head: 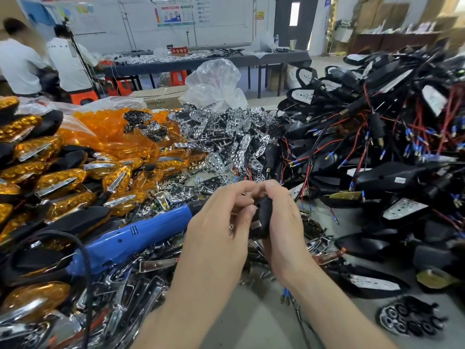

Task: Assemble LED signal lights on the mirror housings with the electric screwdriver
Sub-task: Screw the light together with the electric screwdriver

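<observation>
Mirror housing of matte black plastic (264, 214), small and curved, sits at frame centre between both hands. Right hand (284, 222) wraps curled fingers round its right side. Left hand (221, 222) pinches its left edge, fingers bent close. Long blue plastic electric screwdriver (130, 239) lies on loose chrome parts (151, 280) lower left, nose just beside the left hand.

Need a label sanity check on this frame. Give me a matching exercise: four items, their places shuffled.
Items:
1. blue electric screwdriver
2. amber signal lights
3. wired black housings
4. single black housing

Places:
A. heaped at the right
B. gripped by the right hand
C. lying on loose metal parts, left of the hands
D. stacked at the far left

Pairs: 1-C, 2-D, 3-A, 4-B
</observation>
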`<state>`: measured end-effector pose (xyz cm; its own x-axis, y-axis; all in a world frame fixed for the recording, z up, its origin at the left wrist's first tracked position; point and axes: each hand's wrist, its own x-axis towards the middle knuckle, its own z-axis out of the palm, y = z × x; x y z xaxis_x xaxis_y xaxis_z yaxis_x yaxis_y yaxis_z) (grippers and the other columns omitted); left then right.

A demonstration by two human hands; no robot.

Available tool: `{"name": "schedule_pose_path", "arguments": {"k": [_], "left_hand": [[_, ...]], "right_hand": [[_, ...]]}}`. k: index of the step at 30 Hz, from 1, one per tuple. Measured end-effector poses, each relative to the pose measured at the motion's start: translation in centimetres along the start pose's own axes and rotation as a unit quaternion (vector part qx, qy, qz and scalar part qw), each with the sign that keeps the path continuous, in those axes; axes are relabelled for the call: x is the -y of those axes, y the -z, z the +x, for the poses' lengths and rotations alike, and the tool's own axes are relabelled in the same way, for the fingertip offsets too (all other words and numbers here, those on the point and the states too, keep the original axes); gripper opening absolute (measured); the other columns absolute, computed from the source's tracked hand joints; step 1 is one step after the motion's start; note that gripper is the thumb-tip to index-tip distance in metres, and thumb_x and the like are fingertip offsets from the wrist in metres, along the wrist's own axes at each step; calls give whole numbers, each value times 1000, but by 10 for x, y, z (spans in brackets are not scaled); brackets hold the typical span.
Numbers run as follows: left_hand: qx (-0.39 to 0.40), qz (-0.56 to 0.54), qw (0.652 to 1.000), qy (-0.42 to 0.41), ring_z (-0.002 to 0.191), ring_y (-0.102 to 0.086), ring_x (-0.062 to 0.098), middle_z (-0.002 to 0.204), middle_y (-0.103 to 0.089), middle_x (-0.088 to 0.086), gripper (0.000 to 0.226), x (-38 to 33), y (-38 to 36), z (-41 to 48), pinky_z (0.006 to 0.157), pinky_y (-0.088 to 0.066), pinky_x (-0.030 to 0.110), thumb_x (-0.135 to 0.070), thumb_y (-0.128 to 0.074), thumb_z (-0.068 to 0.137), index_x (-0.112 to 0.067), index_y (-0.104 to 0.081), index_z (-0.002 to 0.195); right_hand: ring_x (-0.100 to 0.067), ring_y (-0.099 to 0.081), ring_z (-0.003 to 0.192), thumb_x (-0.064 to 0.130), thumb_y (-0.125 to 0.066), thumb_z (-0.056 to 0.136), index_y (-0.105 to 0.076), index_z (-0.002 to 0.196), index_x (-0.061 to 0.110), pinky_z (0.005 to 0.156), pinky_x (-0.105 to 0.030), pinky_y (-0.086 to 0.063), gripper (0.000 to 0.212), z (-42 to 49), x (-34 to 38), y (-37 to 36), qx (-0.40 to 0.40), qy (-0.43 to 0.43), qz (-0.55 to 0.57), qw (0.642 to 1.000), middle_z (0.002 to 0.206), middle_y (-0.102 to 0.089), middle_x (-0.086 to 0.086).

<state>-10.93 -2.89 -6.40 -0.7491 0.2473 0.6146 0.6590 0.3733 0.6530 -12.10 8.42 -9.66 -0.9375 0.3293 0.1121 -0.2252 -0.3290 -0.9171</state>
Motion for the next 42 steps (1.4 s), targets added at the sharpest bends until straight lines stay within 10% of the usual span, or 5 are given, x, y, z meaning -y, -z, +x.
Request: {"name": "schedule_pose_path", "arguments": {"k": [13,18,23,31,42], "left_hand": [[23,192,978,-83,92,-66,14,103,-68,-9,37,-7,-7,-8,73,-58,36,-16,-54,96,-21,-62,131],[-12,-17,996,86,115,-56,-12,123,-62,-30,41,-5,0,-25,92,-49,15,-20,-50,102,-49,-52,131],[-170,-346,830,403,96,-74,14,101,-77,1,23,10,29,-22,92,-52,34,-4,-50,101,-15,-63,116],[-201,-512,631,547,125,-52,45,129,-51,35,58,18,63,-15,109,-42,48,-13,-48,102,7,-23,150],[-245,-487,608,577,74,-60,27,110,-62,27,34,35,54,15,79,-53,41,-21,-47,103,1,-45,129]], "right_hand": [[-11,-50,72,35,-54,85,-62,62,27,72,-35,-40,26,-2,-5,-1,-34,-6,23,999,68,-53,10],[-19,-58,59,30,-56,85,-62,68,23,56,-29,-51,19,2,-3,1,-15,-68,134,988,68,-58,-1],[-24,-57,54,27,-57,80,-64,65,22,52,-32,-51,17,4,-4,0,-4,-69,178,982,65,-54,-6],[-22,-55,49,27,-54,98,-72,107,20,47,-28,-49,21,4,1,-19,31,-134,102,985,64,-58,-5],[-18,-56,45,39,-60,85,-65,101,16,49,-24,-48,29,41,-10,-79,183,-298,-208,913,64,-67,-5]]}}
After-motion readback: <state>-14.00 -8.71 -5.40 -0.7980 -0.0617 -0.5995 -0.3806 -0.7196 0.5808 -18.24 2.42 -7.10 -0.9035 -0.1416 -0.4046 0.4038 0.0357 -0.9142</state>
